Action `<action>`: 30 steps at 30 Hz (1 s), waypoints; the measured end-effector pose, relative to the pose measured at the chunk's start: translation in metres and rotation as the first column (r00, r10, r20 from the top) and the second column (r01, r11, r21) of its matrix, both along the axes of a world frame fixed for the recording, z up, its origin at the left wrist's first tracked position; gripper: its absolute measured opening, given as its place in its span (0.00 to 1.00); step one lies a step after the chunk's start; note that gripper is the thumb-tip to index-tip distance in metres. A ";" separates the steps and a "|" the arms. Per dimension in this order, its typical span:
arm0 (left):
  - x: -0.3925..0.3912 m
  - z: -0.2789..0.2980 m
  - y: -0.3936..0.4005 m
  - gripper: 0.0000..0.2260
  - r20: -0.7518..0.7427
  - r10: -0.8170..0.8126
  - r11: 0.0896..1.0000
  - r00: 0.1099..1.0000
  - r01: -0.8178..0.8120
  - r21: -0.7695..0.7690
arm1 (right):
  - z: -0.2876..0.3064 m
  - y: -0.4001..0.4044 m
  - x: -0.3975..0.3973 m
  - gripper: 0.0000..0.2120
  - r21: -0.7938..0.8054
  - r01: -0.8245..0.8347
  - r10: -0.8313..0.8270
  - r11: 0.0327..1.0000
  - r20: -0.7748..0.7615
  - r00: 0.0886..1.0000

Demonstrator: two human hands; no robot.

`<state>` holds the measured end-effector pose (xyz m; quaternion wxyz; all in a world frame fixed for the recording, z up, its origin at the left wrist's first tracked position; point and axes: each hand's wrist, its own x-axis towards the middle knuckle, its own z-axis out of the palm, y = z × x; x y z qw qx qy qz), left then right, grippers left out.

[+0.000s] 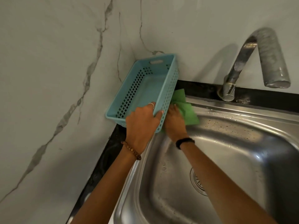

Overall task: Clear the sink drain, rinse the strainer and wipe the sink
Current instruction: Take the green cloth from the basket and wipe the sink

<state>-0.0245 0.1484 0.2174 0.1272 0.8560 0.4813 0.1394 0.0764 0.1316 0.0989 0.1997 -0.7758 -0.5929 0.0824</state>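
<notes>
Sink [226, 143] basin lies open right of our fingers, its drain [196, 181] below our right forearm. Our left hand [140, 125] grips the tilted blue basket [145, 88], its long axis running away toward the wall corner. Our right hand [175, 122] presses flat fingers on the green cloth [188, 112] at the sink's back-left rim.

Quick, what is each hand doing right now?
Left hand: grips the blue basket by its near rim, tilting it up.
Right hand: presses the green cloth on the sink rim.
</notes>
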 end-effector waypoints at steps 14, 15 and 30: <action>-0.002 -0.028 -0.011 0.13 -0.105 -0.041 0.996 0.994 0.049 0.073 | -0.011 -0.105 0.099 0.22 -0.053 0.156 -0.131 0.986 0.317 0.939; -0.001 -0.029 -0.011 0.18 -0.082 -0.048 0.994 0.995 0.056 0.096 | -0.009 -0.114 0.105 0.23 -0.075 0.178 -0.146 0.981 0.314 0.938; 0.058 -0.059 -0.031 0.40 -0.536 -0.142 0.876 0.832 0.358 0.324 | -0.005 -0.161 0.123 0.23 -0.035 0.421 -0.422 0.906 -0.026 0.906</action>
